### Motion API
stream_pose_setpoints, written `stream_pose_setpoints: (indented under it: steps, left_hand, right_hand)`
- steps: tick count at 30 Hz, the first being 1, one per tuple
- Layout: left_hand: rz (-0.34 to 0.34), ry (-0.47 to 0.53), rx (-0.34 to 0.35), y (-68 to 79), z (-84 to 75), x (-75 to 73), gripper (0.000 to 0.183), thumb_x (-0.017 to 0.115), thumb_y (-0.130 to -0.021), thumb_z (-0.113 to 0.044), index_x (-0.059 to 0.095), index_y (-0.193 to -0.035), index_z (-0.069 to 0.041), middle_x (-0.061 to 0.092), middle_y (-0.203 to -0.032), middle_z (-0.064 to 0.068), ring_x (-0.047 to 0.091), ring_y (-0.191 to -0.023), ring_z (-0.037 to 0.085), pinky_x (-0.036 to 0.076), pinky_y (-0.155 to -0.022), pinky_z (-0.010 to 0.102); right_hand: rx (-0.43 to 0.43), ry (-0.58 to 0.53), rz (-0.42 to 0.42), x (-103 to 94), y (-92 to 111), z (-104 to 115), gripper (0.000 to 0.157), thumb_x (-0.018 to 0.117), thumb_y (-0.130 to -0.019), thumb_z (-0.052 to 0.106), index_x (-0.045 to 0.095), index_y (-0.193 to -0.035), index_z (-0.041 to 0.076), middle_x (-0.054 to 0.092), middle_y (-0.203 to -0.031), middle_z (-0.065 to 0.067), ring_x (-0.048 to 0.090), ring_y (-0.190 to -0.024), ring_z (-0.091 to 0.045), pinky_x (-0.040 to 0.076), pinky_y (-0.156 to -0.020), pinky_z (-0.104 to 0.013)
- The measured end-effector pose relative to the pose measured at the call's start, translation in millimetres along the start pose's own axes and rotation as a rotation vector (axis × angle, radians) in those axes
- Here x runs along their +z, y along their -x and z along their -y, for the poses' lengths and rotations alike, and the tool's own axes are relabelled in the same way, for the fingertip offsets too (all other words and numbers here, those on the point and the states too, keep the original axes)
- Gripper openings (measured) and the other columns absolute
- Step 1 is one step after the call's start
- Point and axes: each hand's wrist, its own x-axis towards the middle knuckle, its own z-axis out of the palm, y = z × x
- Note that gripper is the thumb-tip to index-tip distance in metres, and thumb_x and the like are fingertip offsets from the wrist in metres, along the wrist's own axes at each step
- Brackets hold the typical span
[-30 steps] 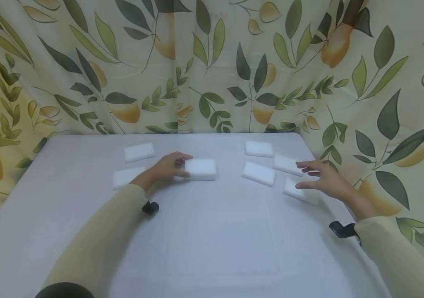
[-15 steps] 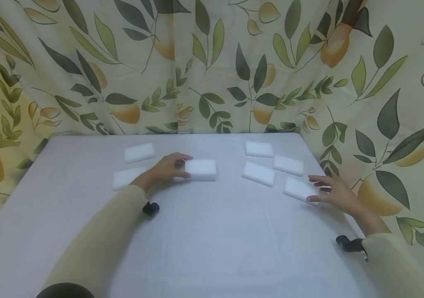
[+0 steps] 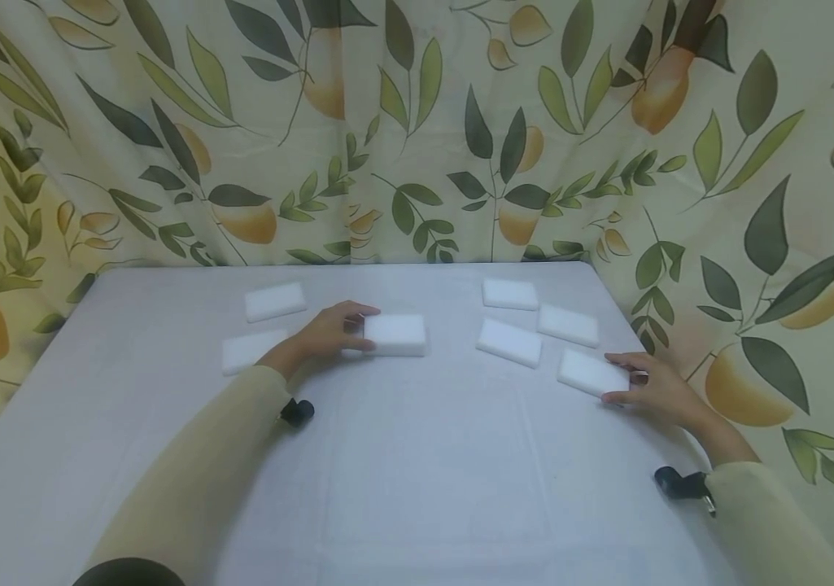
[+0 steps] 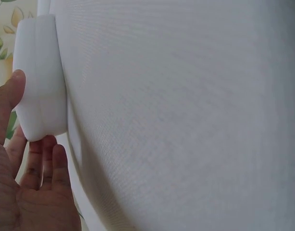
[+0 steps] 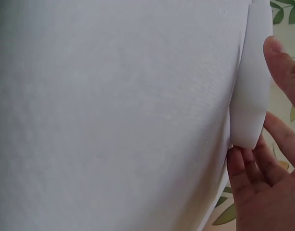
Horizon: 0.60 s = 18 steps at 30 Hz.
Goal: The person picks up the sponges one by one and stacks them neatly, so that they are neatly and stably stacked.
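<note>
In the head view my left hand (image 3: 326,329) grips the left end of a stack of two white sponges (image 3: 396,335) at mid-table, thumb on the near side and fingers at the far side. The left wrist view shows the seam between the two stacked sponges (image 4: 41,82). Over at the right, my right hand (image 3: 660,392) holds the right end of a single white sponge (image 3: 591,373) lying flat on the table. In the right wrist view its thumb lies along one side of that sponge (image 5: 252,82), with fingertips at the end.
Three more white sponges lie beyond the right hand's one: a back one (image 3: 509,294), a middle one (image 3: 569,325) and a left one (image 3: 508,342). Left of the stack are two others, one farther back (image 3: 275,301) and one partly behind the forearm (image 3: 250,352). A patterned curtain (image 3: 417,163) hangs behind the white-covered table (image 3: 431,472).
My right hand has come back toward the table's near right, off the middle sponge, and closed around the end of the nearest right sponge. The left hand and its stack stay put.
</note>
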Motion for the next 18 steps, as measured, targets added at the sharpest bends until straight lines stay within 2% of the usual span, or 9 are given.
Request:
stream_pose_setpoints:
  steps: [18]
  left_hand:
    - [-0.006, 0.011, 0.007, 0.8, 0.6, 0.4, 0.068, 0.08, -0.081, -0.033, 0.052, -0.142, -0.022, 0.049, -0.143, 0.007, 0.045, -0.133, 0.028, 0.035, -0.114, 0.046]
  right_hand:
    - [0.01, 0.024, 0.006, 0.6, 0.2, -2.1, 0.09, 0.083, -0.074, 0.044, 0.047, -0.142, -0.002, 0.042, -0.135, -0.033, 0.048, -0.116, -0.054, 0.046, -0.088, -0.065]
